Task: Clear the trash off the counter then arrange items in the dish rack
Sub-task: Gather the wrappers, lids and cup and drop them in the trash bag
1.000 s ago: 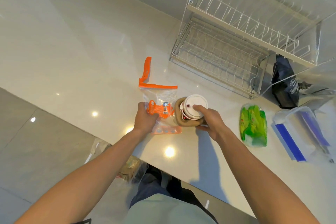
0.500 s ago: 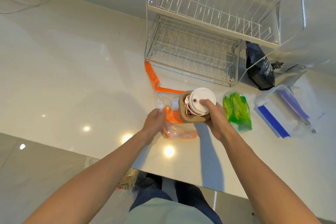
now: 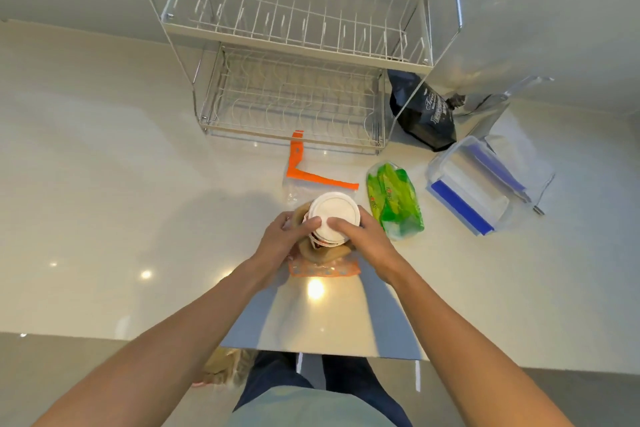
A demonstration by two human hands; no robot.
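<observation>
The left hand has left the orange bag and joined the right hand on the cup, both grips now clasping it on the worktop before the rack, likely ready for binning.

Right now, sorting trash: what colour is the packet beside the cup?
Green packet, clearest in the head view.
</observation>
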